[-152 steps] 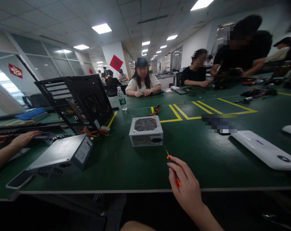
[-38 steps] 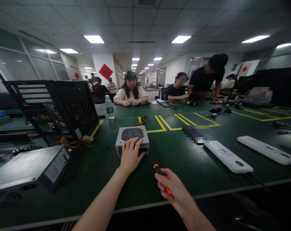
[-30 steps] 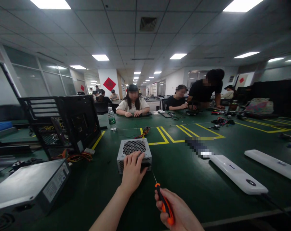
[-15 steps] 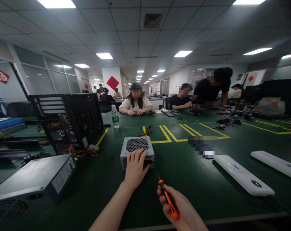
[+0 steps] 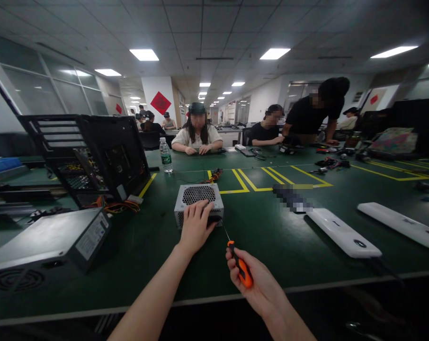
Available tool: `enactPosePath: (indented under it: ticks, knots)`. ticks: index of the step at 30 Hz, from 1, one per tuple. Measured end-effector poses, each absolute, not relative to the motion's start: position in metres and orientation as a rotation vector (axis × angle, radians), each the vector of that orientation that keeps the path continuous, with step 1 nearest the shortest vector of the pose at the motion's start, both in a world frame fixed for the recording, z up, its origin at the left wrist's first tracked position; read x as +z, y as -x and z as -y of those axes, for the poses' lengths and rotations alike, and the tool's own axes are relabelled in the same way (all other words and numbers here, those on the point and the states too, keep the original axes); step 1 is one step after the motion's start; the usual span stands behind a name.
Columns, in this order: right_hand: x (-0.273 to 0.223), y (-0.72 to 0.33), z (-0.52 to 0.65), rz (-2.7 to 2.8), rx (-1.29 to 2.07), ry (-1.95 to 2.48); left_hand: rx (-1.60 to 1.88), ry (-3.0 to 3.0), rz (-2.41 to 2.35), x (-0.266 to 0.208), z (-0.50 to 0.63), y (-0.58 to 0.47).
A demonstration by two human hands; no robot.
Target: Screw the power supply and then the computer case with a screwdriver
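Note:
A small grey computer power supply [image 5: 199, 193] with a honeycomb grille on top sits on the green table. My left hand [image 5: 196, 222] grips its near side, fingers bent over the top edge and thumb toward the right corner. Part of the front face is covered by that hand, and a dark patch shows beside the fingers. My right hand [image 5: 252, 274] is closed around the orange and black handle of a screwdriver [image 5: 243, 271]. The thin shaft points up and left to the power supply's lower right front corner; whether the tip touches it I cannot tell.
A larger power supply [image 5: 47, 241] lies at left, before an open black computer case [image 5: 90, 156]. Behind stands a water bottle [image 5: 165, 157]. White elongated devices [image 5: 342, 232] lie at right. Across the table a person [image 5: 196, 135] sits; others work farther right.
The view has tilted down, showing the table's front edge. My right hand has brought the screwdriver tip closer to the power supply's front right corner. My left hand keeps its place on it.

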State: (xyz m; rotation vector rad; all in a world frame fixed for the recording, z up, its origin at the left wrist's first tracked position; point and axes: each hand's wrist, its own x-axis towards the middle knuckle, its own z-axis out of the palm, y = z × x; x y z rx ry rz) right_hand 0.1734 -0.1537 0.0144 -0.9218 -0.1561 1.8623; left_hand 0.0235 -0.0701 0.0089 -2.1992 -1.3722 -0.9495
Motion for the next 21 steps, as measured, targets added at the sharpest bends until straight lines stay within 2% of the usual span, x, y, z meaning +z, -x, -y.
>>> enactPosePath:
  ticks: [5,14,21]
  knots:
    - [0.016,-0.174,0.155,0.119,2.007,0.841,-0.942,2.202,1.373,0.008,0.069,-0.022]
    - [-0.004,-0.166,0.158,0.398,1.736,0.791,-0.976,2.189,1.362,0.008,0.071,-0.023]
    - [0.004,-0.173,0.159,0.2,1.938,0.784,-1.0,2.196,1.367,0.008,0.071,-0.023]
